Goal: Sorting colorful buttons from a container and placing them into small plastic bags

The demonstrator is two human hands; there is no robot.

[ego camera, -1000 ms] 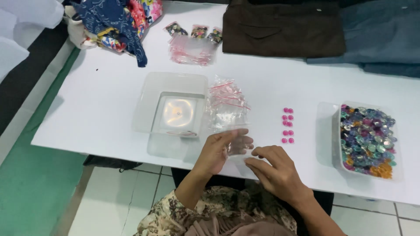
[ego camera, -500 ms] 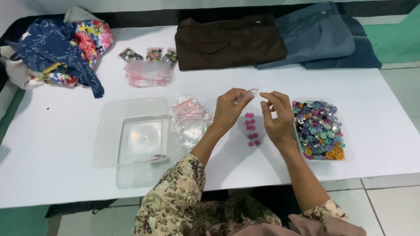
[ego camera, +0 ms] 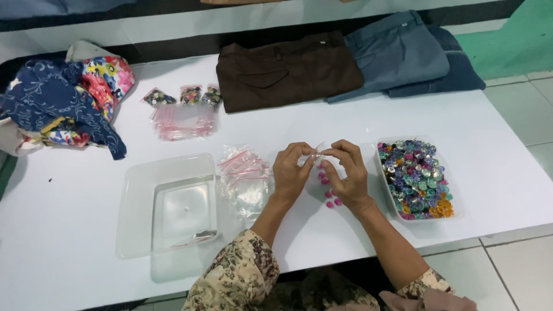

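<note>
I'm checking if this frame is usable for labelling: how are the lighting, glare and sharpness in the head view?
Head view: even, soft light with faint shadows under the left hand and right hand; mild glare in the clear empty tray; the small clear bag pinched between the hands is too small to resolve; the tray of coloured buttons is fairly sharp; slight wide-angle bend at the table edge.

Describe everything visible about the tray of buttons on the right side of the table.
The tray of buttons is a clear, shallow rectangular plastic container, lying flat on the white table near its right front edge. It is filled with small round buttons in purple, blue, green, pink and silver, with orange ones at its near corner. Nothing covers it. The right hand works just left of it, not touching.
</note>
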